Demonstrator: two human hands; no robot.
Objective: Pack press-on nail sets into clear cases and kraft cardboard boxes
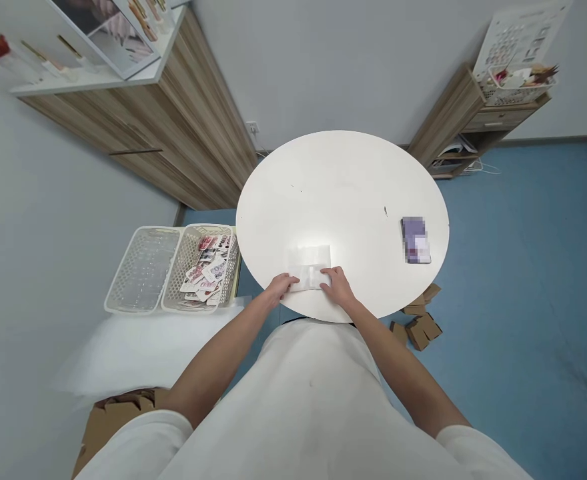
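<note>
A translucent white wrapping sheet (311, 255) lies near the front edge of the round white table (343, 193), its near part folded over into a flat strip. What is inside the fold, if anything, I cannot make out. My left hand (282, 287) grips the left end of the folded strip, fingers bent and thumb on top. At the other end my right hand (338, 286) presses and pinches the strip between thumb and fingers.
A blurred purple item (414, 233) lies on the table's right side. Left of the table stand a white basket of printed cards (206, 273) and an empty-looking basket (143, 267), above white sheeting (143, 350). Cardboard boxes (423, 330) sit on the floor at right.
</note>
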